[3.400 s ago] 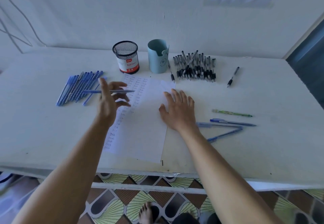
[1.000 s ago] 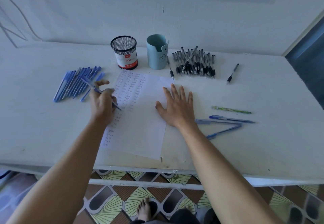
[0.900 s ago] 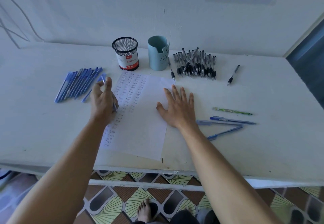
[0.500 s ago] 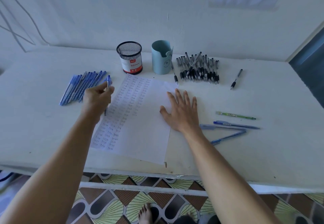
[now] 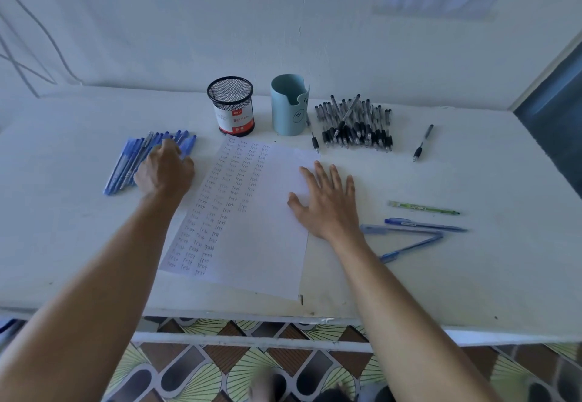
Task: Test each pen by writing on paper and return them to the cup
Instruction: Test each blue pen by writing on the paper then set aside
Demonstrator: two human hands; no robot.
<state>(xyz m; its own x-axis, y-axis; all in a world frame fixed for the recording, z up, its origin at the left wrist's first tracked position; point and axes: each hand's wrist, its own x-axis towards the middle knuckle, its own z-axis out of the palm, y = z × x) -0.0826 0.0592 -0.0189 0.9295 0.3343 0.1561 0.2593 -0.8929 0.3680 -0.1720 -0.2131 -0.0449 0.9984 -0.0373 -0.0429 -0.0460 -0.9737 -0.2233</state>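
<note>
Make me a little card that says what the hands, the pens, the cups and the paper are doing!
Left hand: on the pile of blue pens; grip hidden
Right hand: flat, across the right edge of the paper
Writing: rows of small words down the paper's left part
Cups: black mesh cup and pale blue cup, upright, side by side behind the paper
Far right: pile of black pens beside the pale blue cup
Loose pens: green pen and three blue pens, right of the right hand
</note>
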